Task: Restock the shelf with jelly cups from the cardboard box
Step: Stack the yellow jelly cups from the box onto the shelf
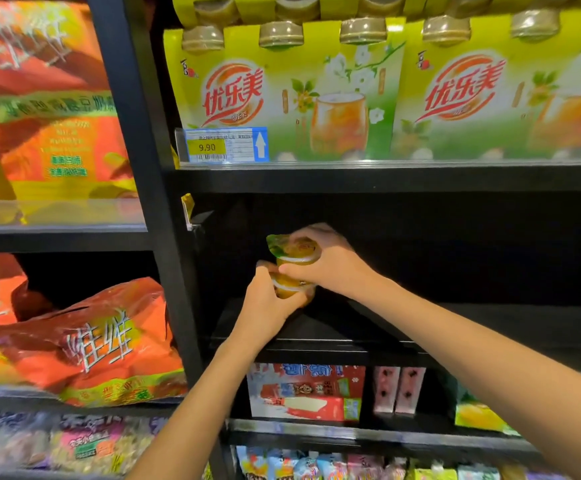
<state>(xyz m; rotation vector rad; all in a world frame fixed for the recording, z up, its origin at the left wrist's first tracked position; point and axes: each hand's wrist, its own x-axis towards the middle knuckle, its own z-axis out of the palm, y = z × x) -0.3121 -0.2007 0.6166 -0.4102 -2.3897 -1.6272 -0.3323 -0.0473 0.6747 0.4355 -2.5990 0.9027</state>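
— Start with what's closest to us. What are the two arms doing?

— Both reach up and in from below, into the dark, bare shelf (316, 327) at chest height. The left hand (265, 303) is wrapped round the lower jelly cup (291, 289), fingers curled at its side and underneath. The right hand (327, 263) comes over from the other side and clasps the upper jelly cup (294, 251), thumb at the front, fingers over the lid.

— Why two hands for such small things?

— The cups are stacked one on the other, I'd say. One hand steadies the base, the other keeps the top from sliding off. Whether the lower cup already touches the shelf board, I cannot tell; the hand hides it.

— And why so far left?

— My guess is a row is being started by the black upright post (164, 237), so later cups fill rightward.

— The cardboard box?

— Not in view.

— Beyond the hands?

— Only black back panel behind. Above, the green milk-tea packs (282, 98) stand with a yellow price tag (207, 147) at the rail.
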